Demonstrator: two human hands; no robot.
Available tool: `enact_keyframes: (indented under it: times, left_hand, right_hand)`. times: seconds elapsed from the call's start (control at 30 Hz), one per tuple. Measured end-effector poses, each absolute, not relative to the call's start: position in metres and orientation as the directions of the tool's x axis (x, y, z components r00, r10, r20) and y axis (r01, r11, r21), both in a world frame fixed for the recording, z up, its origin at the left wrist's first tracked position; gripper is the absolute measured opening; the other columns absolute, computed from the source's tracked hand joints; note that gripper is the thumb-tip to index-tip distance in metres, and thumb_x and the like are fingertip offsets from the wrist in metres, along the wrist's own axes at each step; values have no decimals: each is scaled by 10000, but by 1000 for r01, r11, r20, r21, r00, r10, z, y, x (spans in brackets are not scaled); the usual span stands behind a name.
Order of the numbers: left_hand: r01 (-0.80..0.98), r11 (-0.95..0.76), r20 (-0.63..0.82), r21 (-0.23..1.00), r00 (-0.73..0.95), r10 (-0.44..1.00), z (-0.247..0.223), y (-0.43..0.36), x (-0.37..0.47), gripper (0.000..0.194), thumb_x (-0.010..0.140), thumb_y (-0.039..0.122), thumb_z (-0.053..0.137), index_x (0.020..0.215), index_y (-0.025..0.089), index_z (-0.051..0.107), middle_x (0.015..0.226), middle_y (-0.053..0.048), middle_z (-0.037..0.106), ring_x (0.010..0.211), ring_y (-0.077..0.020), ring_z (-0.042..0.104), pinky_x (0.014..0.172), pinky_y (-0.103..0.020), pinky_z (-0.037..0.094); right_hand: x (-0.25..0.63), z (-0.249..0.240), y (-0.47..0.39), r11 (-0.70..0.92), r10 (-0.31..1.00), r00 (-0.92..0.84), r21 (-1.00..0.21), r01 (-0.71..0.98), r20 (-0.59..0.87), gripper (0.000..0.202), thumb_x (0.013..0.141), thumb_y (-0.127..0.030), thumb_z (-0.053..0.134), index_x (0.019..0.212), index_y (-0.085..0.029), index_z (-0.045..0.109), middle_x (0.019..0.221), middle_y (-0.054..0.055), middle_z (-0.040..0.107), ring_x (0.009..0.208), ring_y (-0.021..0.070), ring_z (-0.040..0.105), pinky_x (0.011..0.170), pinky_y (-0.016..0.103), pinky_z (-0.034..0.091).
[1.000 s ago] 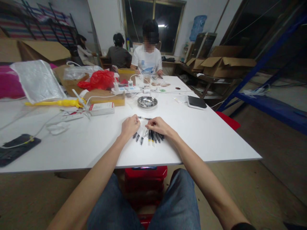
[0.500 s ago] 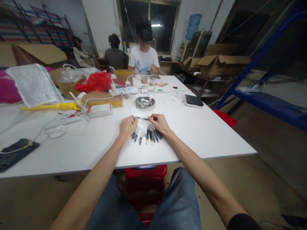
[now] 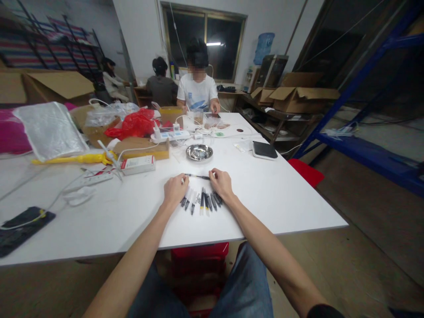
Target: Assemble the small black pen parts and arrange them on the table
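Between my two hands a thin dark pen piece (image 3: 198, 176) lies level, just above the white table (image 3: 285, 194). My left hand (image 3: 176, 190) pinches its left end, and my right hand (image 3: 221, 182) grips the right end with closed fingers. Right below it, on the table, several pen parts are fanned out: clear and black pieces (image 3: 193, 207) at the left, black tubes with yellow ends (image 3: 202, 201) in the middle, dark pieces (image 3: 213, 201) at the right. Beyond my hands stands a round metal dish (image 3: 199, 152) with small items in it.
A white and red box (image 3: 138, 165), a yellow object (image 3: 76, 158), a power strip (image 3: 170, 135) and a red bag (image 3: 134, 125) crowd the left. A black-topped device (image 3: 265, 150) lies at the right. Across the table sits a person (image 3: 198, 92).
The camera view has tilted up, so the table appears lower. My hands are slightly farther apart, with more of the thin piece showing between them. The opposite person's hand has moved.
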State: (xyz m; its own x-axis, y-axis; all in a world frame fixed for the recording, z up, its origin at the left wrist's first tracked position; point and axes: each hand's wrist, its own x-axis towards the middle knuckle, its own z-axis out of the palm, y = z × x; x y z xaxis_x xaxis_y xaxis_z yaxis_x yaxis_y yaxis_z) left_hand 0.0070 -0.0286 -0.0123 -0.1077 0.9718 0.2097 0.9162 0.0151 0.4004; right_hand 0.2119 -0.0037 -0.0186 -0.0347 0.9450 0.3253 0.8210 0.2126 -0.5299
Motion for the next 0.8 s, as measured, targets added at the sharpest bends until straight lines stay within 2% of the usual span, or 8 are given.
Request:
enact_keyframes:
  times: [0.2, 0.33, 0.43, 0.57, 0.7, 0.8]
  left_hand:
    - [858, 61, 210, 510, -193, 958, -13, -24, 4, 301, 1026, 406, 437, 931, 255, 679, 700, -20, 721, 815, -235, 695, 649, -289, 322]
    - [833, 62, 197, 550, -201, 960, -13, -25, 3, 249, 1033, 361, 444, 944, 248, 647, 718, -15, 723, 785, -223, 681, 642, -289, 299]
    - [813, 40, 206, 581, -194, 959, -13, -25, 2, 242, 1040, 334, 426, 942, 239, 626, 740, -13, 711, 762, -214, 659, 654, -291, 323]
    - [779, -139, 347, 611, -106, 932, -16, -23, 0, 238, 1025, 280, 421, 911, 218, 620, 869, -46, 690, 874, -222, 634, 776, -315, 432]
    - [762, -340, 506, 552, 18, 862, -17, -22, -1, 232, 990, 225, 483, 1131, 216, 667, 1173, -92, 660, 1124, -258, 591, 978, -394, 454]
    - [763, -429, 538, 483, 127, 833, -17, -23, 0, 254, 999, 255, 528, 1210, 235, 669, 1279, -90, 642, 1212, -270, 563, 1019, -422, 427]
  right_hand:
    - [216, -16, 0, 138, 964, -8, -478, 868, 264, 313, 1058, -373, 437, 1085, -231, 715, 784, 38, 697, 757, 197, 618, 675, 286, 323]
    - [219, -22, 5, 264, 949, -120, -527, 808, 293, 246, 1022, -392, 553, 1151, -245, 702, 1033, 57, 682, 901, 197, 626, 766, 282, 402]
    - [219, -29, 10, 347, 928, -193, -546, 763, 320, 238, 961, -414, 665, 1093, -224, 718, 1062, 71, 616, 996, 220, 590, 848, 303, 435]
    - [219, -35, 16, 392, 915, -242, -578, 715, 322, 126, 904, -305, 743, 968, -202, 711, 1030, 73, 601, 1015, 235, 547, 902, 342, 429]
    - [218, -33, 17, 437, 896, -266, -597, 673, 355, 48, 944, -221, 668, 909, -189, 674, 974, 72, 646, 972, 234, 544, 881, 351, 410]
    - [218, -30, 14, 475, 877, -266, -633, 612, 401, 109, 997, -231, 589, 927, -190, 663, 913, 60, 676, 912, 223, 563, 854, 341, 402]
